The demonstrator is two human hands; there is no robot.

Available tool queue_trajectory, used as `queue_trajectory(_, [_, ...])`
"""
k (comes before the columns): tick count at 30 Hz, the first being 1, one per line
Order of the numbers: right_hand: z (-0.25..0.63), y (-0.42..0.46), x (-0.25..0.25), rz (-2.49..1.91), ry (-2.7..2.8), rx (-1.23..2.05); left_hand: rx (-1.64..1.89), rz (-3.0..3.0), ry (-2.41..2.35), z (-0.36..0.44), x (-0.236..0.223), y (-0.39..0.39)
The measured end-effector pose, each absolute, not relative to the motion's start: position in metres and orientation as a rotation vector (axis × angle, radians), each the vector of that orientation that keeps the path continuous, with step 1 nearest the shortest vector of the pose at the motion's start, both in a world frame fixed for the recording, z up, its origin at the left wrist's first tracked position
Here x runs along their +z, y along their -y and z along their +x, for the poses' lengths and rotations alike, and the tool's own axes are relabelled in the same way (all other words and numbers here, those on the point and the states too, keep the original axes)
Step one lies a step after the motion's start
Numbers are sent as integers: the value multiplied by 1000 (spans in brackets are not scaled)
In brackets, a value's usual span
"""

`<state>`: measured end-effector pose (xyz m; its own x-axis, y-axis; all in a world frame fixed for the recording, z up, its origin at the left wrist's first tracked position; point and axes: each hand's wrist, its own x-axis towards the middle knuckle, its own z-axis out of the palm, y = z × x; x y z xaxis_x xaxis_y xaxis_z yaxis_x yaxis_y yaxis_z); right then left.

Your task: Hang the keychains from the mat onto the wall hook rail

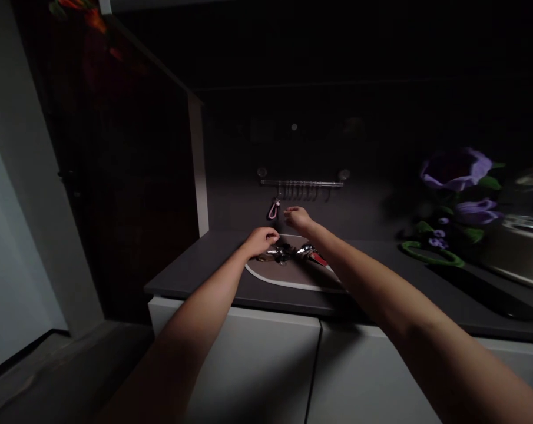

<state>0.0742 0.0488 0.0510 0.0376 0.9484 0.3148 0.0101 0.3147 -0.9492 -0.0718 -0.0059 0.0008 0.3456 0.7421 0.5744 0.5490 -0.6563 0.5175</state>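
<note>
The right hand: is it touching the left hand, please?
Apart. The head view shows dark background between the right hand and the left hand, the right one being higher in the picture.

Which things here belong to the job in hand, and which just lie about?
Likely in the work, near the left hand and right hand:
shiny metal pieces
mat under them
hook rail
hanging pink loop

Apparently just lying about, farther off:
purple flowers
large rounded object
</note>
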Motion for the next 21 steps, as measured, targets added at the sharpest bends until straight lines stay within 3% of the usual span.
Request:
queue_trajectory(3, [81, -31, 36, -1063, 1354, 922, 1109, 2328, -1076, -72, 0, 7])
queue_trajectory(10, [100, -1, -3, -1194, 1649, 495, 925, 2302, -973, -74, -3, 6])
queue_trajectory(21, [95, 4, -5, -1360, 2128, 114, 784, 2384, -993, -78, -3, 0])
